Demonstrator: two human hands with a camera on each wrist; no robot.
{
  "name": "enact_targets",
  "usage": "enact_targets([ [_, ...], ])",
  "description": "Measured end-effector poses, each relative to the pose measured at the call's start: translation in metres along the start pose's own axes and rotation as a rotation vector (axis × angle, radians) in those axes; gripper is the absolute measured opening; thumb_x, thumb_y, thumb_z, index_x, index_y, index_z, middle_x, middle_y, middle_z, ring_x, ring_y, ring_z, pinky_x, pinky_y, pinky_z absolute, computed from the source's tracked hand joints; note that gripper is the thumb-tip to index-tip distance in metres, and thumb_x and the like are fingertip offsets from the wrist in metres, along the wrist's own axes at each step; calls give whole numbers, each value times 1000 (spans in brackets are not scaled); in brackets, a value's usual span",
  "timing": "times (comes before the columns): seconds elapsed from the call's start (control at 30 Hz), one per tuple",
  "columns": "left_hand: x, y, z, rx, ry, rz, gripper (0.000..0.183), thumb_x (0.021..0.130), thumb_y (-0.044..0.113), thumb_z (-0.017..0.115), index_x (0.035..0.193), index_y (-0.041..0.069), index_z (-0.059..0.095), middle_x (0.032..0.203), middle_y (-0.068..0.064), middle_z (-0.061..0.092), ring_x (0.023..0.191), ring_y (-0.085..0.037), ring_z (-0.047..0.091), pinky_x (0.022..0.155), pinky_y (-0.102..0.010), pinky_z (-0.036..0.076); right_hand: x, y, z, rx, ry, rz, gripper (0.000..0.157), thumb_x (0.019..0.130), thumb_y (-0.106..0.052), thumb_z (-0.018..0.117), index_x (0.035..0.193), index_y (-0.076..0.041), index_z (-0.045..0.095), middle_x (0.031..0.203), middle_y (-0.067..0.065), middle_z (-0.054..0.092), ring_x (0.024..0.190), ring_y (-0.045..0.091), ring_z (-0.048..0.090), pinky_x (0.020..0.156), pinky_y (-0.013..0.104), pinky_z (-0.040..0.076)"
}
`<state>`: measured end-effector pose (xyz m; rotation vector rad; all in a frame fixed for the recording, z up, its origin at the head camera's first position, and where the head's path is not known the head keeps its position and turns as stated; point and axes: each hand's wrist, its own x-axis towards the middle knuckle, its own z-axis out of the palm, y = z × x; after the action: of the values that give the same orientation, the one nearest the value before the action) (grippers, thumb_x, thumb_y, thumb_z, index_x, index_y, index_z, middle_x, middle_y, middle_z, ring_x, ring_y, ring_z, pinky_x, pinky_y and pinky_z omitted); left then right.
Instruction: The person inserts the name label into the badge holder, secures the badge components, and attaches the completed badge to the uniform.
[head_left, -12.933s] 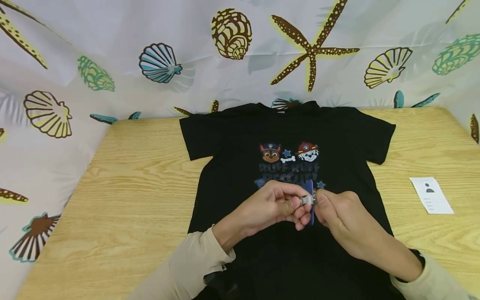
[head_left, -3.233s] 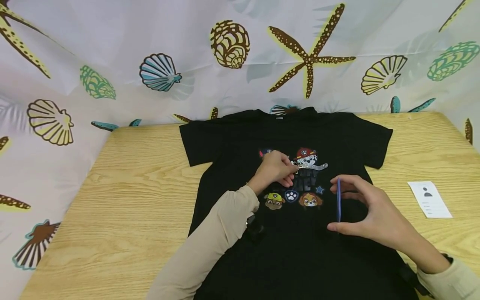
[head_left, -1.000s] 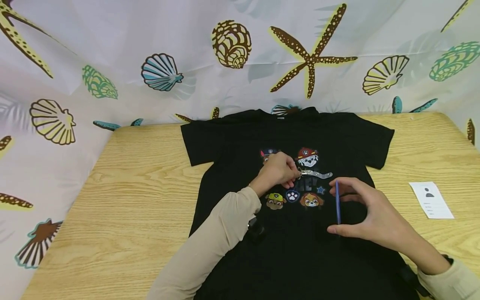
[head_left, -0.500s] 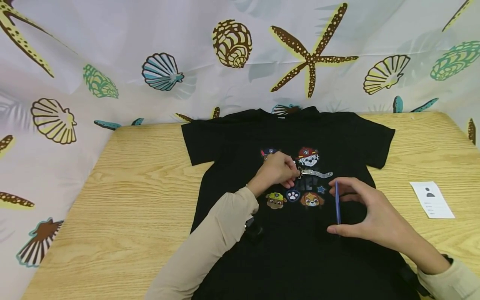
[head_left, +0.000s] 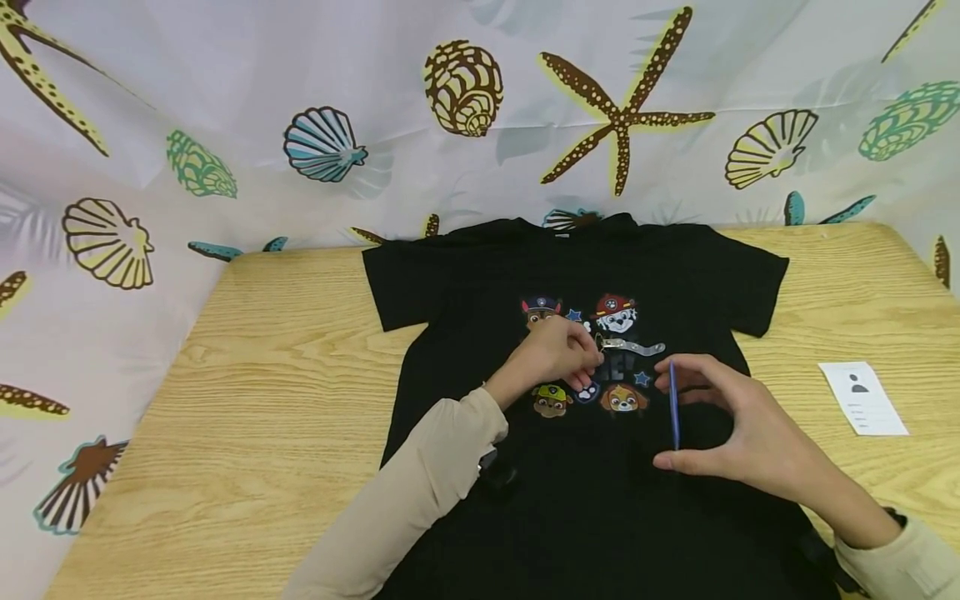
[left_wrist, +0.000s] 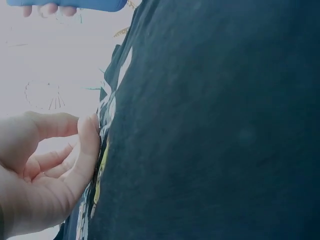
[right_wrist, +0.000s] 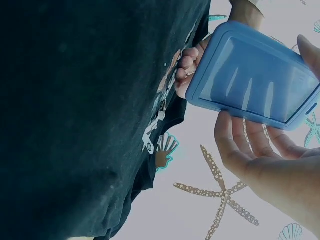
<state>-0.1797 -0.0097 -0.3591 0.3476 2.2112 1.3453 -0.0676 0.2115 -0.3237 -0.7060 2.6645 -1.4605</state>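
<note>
A blue badge holder [right_wrist: 255, 80] with a clear window and a slot at one end is held on edge in my right hand [head_left: 750, 417], thumb on one side and fingers on the other. My left hand [head_left: 555, 350], fingers loosely bent, is over the print of a black T-shirt [head_left: 465, 375]. Just beyond its fingertips lies a badge clip [head_left: 633, 347] with a clear strap and metal end, flat on the shirt. In the right wrist view the left fingertips look apart from the clip [right_wrist: 156, 125]. I see nothing between the left thumb and index finger.
To the right on the wooden table [head_left: 262, 375] lies a white card [head_left: 862, 398] printed with a person icon and several lines. Behind the table hangs a curtain [head_left: 390, 75] printed with shells and starfish.
Both hands were together at the holder and clip at first. Since then the clip has come onto the shirt, and my left hand has just drawn back slightly. The right hand keeps the holder.
</note>
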Motion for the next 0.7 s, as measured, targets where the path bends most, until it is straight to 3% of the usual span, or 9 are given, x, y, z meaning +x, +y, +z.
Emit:
enact_targets([
  [0.17, -8, -3, 3, -97, -92, 43, 11, 92, 5, 64, 89, -5, 67, 68, -8, 65, 53, -13, 63, 56, -30, 59, 0, -1, 0, 52, 0, -24, 78, 64, -7, 90, 130, -4, 49, 121, 9, 56, 108, 6, 55, 90, 15, 49],
  [0.4, -23, -6, 6, -321, -264, -22, 21, 98, 8, 55, 106, -10, 63, 80, -10, 66, 65, -14, 66, 67, -30, 60, -1, -5, -4, 190, -34, -6, 78, 69, 4, 84, 135, -5, 43, 123, 11, 54, 112, 9, 55, 93, 13, 46],
  [0.7, -38, -11, 13, -509, -439, -53, 30, 102, 9, 46, 116, -17, 55, 88, -8, 67, 78, -16, 67, 83, -36, 57, -1, -5, -5, 404, -57, -64, 83, 72, 18, 74, 141, 0, 32, 125, 20, 54, 116, 18, 57, 92, 21, 50],
])
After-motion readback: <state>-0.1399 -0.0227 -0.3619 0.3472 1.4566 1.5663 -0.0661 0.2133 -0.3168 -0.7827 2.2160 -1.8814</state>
